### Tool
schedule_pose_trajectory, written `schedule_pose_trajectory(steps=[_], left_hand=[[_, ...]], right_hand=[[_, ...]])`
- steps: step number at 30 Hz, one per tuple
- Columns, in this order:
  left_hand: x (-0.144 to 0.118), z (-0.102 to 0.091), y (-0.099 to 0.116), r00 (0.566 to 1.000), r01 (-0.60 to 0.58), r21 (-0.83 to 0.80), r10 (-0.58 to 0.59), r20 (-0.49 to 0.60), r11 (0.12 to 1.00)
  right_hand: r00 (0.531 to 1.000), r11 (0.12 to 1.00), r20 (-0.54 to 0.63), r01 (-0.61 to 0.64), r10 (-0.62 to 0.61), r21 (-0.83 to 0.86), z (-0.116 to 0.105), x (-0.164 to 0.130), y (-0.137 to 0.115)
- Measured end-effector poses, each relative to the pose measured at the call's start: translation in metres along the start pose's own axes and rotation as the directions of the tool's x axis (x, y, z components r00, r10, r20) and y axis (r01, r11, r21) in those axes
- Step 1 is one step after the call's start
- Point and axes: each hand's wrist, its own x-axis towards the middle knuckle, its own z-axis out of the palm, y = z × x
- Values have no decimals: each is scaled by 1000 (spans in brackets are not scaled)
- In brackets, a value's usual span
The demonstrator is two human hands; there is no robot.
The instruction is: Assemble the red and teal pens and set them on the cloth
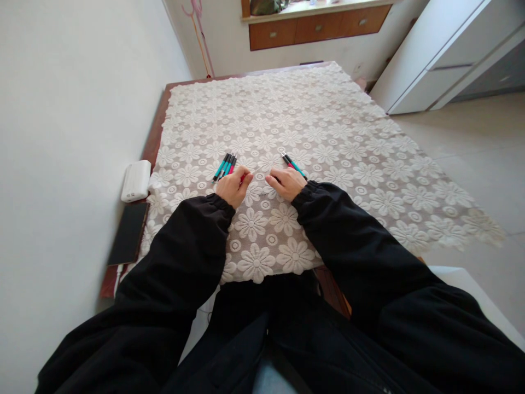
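Note:
My left hand (233, 187) rests on the lace tablecloth (256, 261) with its fingers curled in. A small reddish patch shows by its thumb, too small to name. Just beyond and to the left of it lies a bunch of several pens (223, 166) with teal, red and black barrels, side by side and partly hidden by the hand. My right hand (289, 184) is closed too, facing the left across a narrow gap. Beside it, a few teal, red and black pens (296, 167) lie slanted, their near ends behind the hand. What either hand holds, if anything, is hidden.
At the table's left edge are a white box-shaped device (136, 180) and a black phone-like slab (128, 234) with a white cable (118, 276). A white wall runs along the left. Wooden drawers (318, 27) and a white cabinet (445, 60) stand beyond the table.

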Motion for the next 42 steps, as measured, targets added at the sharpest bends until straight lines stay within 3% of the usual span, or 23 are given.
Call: schedule_pose_trajectory(steps=[4, 11, 24, 42], left_hand=[[-1, 2, -2, 1000, -19, 9, 19, 1, 1000], [-1, 3, -1, 999, -26, -1, 26, 23, 1000], [0, 1, 3, 993, -55, 12, 54, 110, 998], [-1, 3, -1, 991, -95, 68, 88, 97, 993]], right_hand=[[999, 998, 42, 10, -7, -67, 5, 1, 4], [998, 999, 53, -26, 28, -37, 3, -1, 0], [966, 974, 133, 226, -223, -8, 3, -2, 5], [950, 955, 122, 294, -287, -40, -7, -1, 23]])
